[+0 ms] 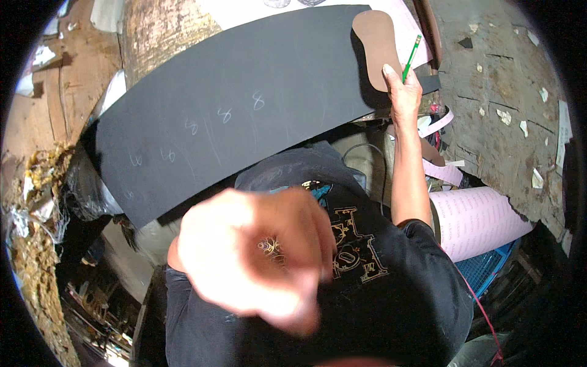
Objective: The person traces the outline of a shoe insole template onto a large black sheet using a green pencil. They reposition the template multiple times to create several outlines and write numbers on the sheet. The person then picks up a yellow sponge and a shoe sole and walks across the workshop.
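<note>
At the far right, my right hand (405,95) holds a brown insole-shaped piece (374,43), its thumb on the lower end. A green pencil (413,58) sticks up from the same hand, between thumb and fingers. Beneath the piece lies a long black sheet (275,67) with light chalk-like lines and marks. My left hand (226,244) is raised close in front of my chest, large and blurred. Its fingers look bent, but the blur hides whether they grip anything.
Pale paper (400,21) lies under the sheet's far right end. A pink printed roll (480,220) and a blue crate (486,272) stand to the right. Scraps dot the grey surface (495,122) there. Yellowish clumped material (36,244) lines the left side.
</note>
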A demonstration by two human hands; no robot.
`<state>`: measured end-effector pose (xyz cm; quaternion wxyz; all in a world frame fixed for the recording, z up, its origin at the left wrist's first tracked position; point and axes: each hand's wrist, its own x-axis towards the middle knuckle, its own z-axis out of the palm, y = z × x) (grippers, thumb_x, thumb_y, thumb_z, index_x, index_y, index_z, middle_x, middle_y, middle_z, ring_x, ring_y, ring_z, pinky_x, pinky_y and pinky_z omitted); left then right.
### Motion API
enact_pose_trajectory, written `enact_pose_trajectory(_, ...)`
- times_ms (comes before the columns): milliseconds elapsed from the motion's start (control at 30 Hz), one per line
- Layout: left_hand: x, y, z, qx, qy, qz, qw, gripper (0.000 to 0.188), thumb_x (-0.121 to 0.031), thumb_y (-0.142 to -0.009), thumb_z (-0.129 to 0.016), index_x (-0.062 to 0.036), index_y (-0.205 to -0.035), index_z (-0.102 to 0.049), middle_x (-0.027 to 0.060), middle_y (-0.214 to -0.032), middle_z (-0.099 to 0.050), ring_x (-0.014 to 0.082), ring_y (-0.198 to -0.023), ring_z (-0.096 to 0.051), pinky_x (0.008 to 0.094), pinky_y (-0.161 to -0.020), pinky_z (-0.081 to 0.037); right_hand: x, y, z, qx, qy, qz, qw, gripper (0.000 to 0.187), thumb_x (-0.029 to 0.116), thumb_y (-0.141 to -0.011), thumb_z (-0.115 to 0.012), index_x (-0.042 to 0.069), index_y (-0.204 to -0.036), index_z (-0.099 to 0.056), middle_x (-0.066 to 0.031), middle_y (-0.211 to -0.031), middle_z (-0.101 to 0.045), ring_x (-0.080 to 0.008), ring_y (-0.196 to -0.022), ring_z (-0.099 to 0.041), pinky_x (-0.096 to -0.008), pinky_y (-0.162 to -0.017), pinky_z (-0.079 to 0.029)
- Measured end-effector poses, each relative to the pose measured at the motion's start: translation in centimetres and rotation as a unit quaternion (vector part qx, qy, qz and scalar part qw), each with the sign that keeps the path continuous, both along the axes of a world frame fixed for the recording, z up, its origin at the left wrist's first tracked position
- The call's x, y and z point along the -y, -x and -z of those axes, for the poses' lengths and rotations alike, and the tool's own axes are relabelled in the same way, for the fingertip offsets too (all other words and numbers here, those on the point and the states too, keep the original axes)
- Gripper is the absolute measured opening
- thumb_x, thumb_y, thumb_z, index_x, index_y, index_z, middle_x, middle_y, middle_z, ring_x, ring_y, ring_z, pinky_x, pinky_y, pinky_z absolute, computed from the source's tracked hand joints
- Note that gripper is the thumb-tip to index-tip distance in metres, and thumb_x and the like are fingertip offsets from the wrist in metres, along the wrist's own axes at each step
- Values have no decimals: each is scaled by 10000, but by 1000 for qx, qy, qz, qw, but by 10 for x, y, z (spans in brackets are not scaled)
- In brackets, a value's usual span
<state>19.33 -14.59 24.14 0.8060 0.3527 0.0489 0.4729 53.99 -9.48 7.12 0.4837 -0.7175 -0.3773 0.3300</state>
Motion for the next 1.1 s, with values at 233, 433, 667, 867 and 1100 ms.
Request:
enact_pose_trajectory(233,-65,-1,163,-390,218,-109,888,873,-173,-912,-762,-25,-1597,-242,211,-1491,-474,277,-1268,-574,411,-1018,-542,19,43,-49,-59,112,-251,960,349,231,-892,-803,14,-1134,-676,34,-925,-668,-73,-887,-599,-270,-799,-513)
enact_pose_trajectory(433,-54,58,239,-220,313,-150,912,406,-230,-1011,-662,-10,-1324,-527,140,-1216,-678,241,-1086,-696,391,-887,-611,9,67,-15,-41,222,-411,883,326,298,-875,-809,43,-1026,-674,74,-762,-526,-52,-686,-476,-255,-585,-395)
enact_pose_trajectory(667,-9,80,241,-544,270,-163,778,298,-243,-962,-738,-26,-1158,-678,28,-1012,-714,104,-857,-673,273,-740,-581,10,70,41,-162,307,-270,898,505,252,-854,-819,-12,-1245,-639,55,-807,-555,-29,-670,-460,-231,-572,-373)
enact_pose_trajectory(867,-13,176,246,-786,-35,-455,417,297,-204,-858,-771,-43,-1098,-706,178,-1219,-608,349,-1209,-562,462,-1051,-447,-9,23,63,131,263,-380,877,308,270,-924,-722,14,-1090,-683,-44,-832,-644,-127,-803,-561,-328,-750,-491)
enact_pose_trajectory(1100,-21,364,251,-849,230,-453,145,811,-631,-834,-731,61,-1248,-654,349,-1191,-651,492,-1167,-609,539,-1017,-471,-25,-2,81,34,307,-348,885,130,197,-920,-752,92,-945,-681,66,-673,-532,-36,-550,-419,-250,-484,-331)
